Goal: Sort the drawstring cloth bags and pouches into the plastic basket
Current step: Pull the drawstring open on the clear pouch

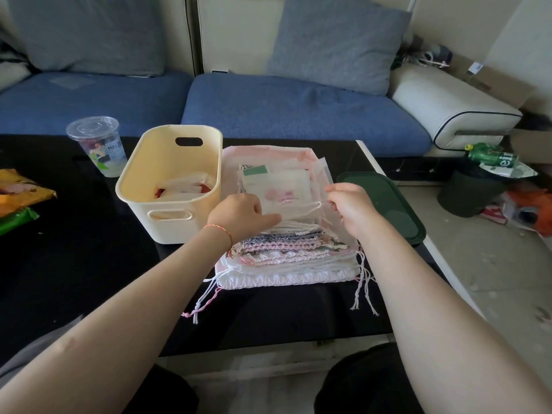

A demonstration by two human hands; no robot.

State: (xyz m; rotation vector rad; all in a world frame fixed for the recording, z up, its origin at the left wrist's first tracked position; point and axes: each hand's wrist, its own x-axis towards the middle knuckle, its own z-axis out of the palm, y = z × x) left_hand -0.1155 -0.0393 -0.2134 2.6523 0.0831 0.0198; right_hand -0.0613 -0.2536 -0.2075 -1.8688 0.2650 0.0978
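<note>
- Left hand pinches top white pouch, pink motif; right hand pinches its drawstring.
- Stack of bags at 3 o'clock of cream basket.

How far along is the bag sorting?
Early on. A few cloth items already lie in the cream basket. Both hands, left and right, grip the top pouch on the stack of bags, which is still thick, so most remain.
</note>
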